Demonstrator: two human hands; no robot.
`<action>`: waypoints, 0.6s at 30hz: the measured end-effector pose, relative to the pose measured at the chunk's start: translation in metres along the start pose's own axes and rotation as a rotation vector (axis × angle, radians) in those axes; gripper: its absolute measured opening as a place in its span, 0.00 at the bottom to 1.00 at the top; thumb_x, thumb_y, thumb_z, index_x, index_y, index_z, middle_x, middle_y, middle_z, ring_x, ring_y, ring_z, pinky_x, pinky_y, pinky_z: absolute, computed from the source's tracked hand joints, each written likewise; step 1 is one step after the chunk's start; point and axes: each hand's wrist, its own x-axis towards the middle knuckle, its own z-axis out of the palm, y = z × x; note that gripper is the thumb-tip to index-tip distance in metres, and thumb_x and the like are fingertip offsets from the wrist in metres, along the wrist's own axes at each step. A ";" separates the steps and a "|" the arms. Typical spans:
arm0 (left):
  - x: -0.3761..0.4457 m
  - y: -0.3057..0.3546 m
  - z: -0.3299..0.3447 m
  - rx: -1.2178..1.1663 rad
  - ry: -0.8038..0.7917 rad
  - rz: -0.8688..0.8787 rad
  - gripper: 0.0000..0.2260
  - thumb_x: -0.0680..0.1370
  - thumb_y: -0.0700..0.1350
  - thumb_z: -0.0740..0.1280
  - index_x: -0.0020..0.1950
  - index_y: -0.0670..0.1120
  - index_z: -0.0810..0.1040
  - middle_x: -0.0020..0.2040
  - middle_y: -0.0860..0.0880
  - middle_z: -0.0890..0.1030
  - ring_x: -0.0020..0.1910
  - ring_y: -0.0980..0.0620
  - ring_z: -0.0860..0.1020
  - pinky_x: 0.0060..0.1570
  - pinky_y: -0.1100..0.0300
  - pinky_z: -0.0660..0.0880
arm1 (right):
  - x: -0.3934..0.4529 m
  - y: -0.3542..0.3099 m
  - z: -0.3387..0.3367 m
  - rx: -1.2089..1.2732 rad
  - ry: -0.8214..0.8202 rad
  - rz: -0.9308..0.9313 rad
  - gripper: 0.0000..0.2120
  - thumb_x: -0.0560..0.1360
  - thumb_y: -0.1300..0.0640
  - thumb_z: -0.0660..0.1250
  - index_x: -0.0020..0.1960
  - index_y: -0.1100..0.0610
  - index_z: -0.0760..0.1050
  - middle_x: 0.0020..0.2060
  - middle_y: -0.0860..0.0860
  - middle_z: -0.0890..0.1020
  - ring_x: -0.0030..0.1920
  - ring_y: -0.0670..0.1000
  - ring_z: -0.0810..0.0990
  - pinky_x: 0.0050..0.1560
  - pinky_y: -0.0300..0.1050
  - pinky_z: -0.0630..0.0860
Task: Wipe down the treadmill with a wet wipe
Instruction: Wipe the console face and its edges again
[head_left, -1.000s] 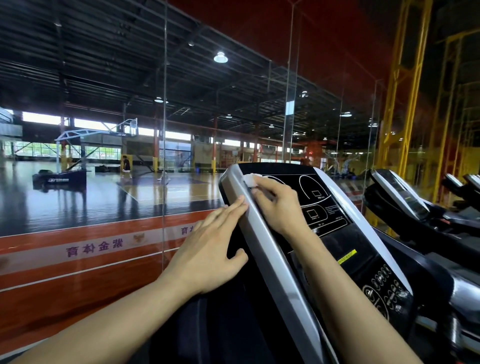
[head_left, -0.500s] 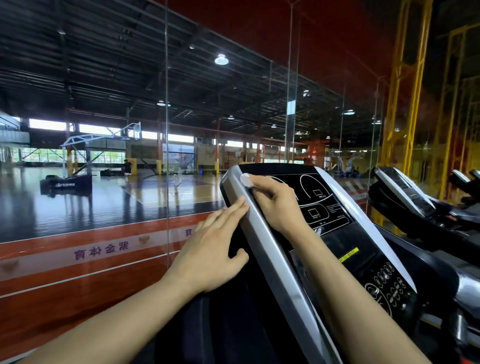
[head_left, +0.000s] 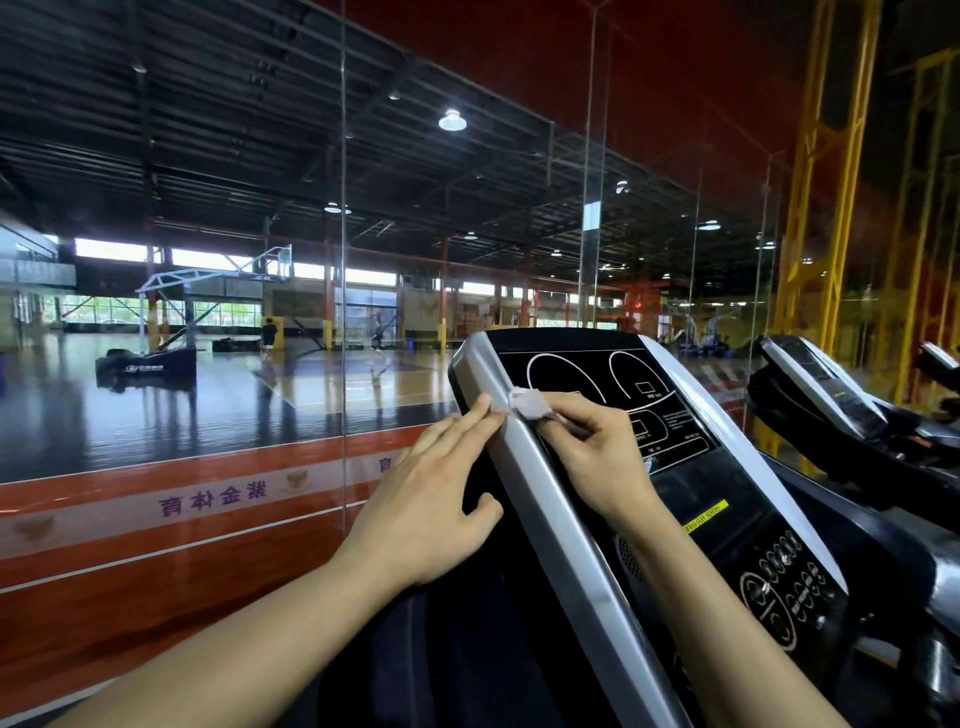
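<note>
The right hand (head_left: 597, 457) slid the crumpled white wet wipe (head_left: 527, 404) down the silver plastic side rail (head_left: 550, 499) of the treadmill console, away from its top corner, stopping just beside the left hand's fingertips (head_left: 485, 402).

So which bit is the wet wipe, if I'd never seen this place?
Find the nearest treadmill console, the big black panel with a silver rail down its left side. Partway down that rail, the right hand pinches a small crumpled white wet wipe. It is the only soft white thing there.
</note>
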 end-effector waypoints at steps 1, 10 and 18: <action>0.000 0.000 0.000 -0.001 -0.001 0.004 0.35 0.79 0.53 0.62 0.83 0.62 0.49 0.82 0.68 0.45 0.81 0.62 0.48 0.80 0.49 0.56 | -0.001 -0.001 -0.002 -0.024 -0.015 -0.026 0.15 0.78 0.70 0.67 0.58 0.56 0.85 0.56 0.47 0.86 0.61 0.46 0.82 0.65 0.46 0.76; -0.001 0.002 -0.001 0.005 -0.003 -0.018 0.34 0.79 0.52 0.64 0.83 0.59 0.53 0.82 0.66 0.49 0.81 0.59 0.53 0.79 0.51 0.58 | 0.058 -0.024 0.022 -0.301 -0.111 -0.066 0.20 0.79 0.68 0.62 0.63 0.52 0.82 0.62 0.46 0.83 0.64 0.39 0.77 0.69 0.35 0.70; -0.002 0.004 -0.001 0.004 0.001 0.001 0.35 0.79 0.52 0.64 0.83 0.59 0.52 0.82 0.66 0.46 0.81 0.59 0.52 0.79 0.49 0.59 | -0.062 -0.013 -0.022 -0.182 -0.089 -0.108 0.22 0.77 0.75 0.64 0.58 0.52 0.85 0.61 0.44 0.83 0.66 0.46 0.79 0.68 0.48 0.73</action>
